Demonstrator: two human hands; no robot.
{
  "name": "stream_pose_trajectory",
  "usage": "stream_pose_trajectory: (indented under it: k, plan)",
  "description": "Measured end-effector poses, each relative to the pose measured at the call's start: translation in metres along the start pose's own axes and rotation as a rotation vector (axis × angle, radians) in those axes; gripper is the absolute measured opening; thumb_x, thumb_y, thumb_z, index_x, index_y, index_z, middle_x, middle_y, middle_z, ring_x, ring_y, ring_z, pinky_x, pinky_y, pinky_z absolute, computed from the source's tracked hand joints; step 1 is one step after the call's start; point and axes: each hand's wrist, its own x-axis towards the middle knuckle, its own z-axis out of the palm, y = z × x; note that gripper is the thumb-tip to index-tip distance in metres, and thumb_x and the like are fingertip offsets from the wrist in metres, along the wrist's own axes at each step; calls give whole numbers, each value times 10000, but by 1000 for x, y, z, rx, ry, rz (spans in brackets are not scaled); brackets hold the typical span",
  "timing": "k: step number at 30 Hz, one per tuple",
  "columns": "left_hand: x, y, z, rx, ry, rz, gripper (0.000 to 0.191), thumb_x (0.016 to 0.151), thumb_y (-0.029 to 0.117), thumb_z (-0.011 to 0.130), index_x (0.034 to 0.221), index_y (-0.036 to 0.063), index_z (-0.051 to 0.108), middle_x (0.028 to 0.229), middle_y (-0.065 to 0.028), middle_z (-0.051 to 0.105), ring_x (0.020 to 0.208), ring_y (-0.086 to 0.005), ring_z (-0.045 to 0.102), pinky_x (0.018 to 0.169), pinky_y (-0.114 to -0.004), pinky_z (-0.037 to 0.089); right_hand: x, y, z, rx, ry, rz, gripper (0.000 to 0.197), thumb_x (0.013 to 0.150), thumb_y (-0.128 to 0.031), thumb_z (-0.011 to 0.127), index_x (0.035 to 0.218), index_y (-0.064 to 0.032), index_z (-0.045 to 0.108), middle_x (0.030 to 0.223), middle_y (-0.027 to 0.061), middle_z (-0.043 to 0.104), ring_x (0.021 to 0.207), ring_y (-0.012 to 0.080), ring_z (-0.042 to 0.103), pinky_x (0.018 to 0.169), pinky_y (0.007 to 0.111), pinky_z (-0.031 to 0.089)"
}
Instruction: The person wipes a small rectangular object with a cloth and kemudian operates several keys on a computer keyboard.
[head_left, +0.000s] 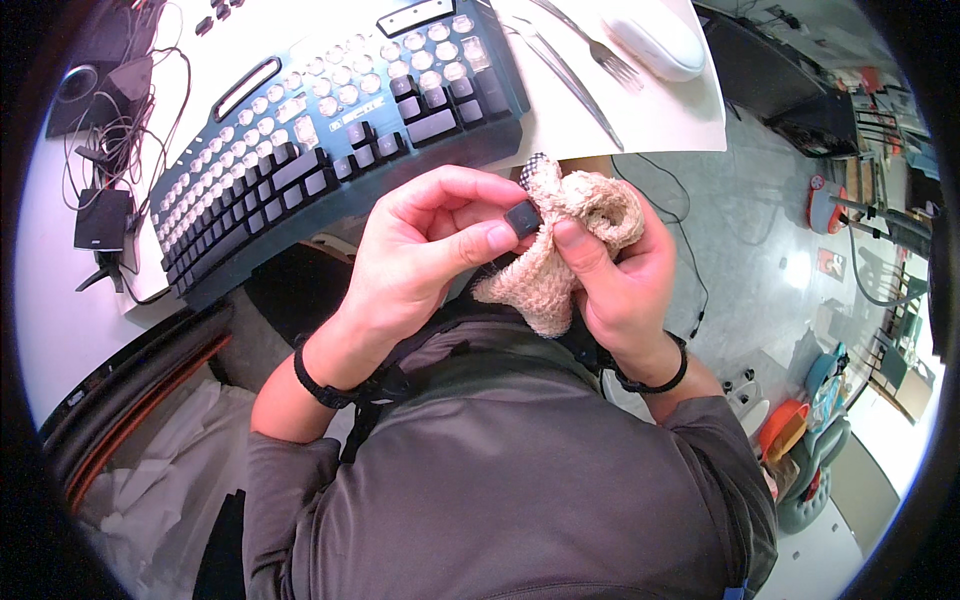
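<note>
Between the thumb and fingers of my left hand (442, 247) is a black keycap (523, 219), held above my lap. My right hand (622, 262) grips a crumpled beige terry cloth (544, 281), whose folds touch the keycap's right side. Beyond my hands a large mechanical keyboard (465, 142) with a blue-grey case lies at an angle on the white table. Black keycaps cover its near rows and the keys at its near right. Its farther rows show bare switches with clear, whitish tops.
Metal tweezers (566, 82), a fork (611, 64) and a white oval case (656, 45) lie right of the keyboard. Several loose keycaps (204, 25) sit at the far left. Tangled cables (124, 131) and a black box (103, 220) are on the table's left. A cable (694, 277) runs along the floor.
</note>
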Motion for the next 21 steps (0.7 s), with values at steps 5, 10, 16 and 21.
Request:
stream_pose_trajectory:
  k: [5,10,16,21]
  plan:
    - [0,9,5,201,-36,46,245,844,-15,782,1067,-19,682,1160,-130,642,974,-163,645,885,-278,531,5,1,-7,-108,-102,-57,217,940,-63,736,1125,0,641,996,10,677,908,74,613,810,252,512]
    - [4,3,-6,294,-63,225,124,856,-39,772,973,-28,732,1036,-77,660,907,-123,648,774,-239,533,6,1,-5,-153,-164,-21,220,930,-71,750,1113,-7,644,980,13,669,884,74,602,793,250,506]
    - [-2,11,10,367,55,166,97,955,16,685,1017,-59,689,1008,-104,685,874,-144,682,780,-267,574,8,1,-10,-219,-219,-31,234,929,-84,755,1123,-3,650,999,25,679,905,80,620,801,250,510]
    - [0,11,17,334,95,129,180,1024,74,600,1129,-67,641,1053,-115,688,867,-152,678,796,-272,566,6,5,-12,85,-115,134,333,942,-92,740,1231,31,631,1100,62,703,983,106,651,863,272,535]
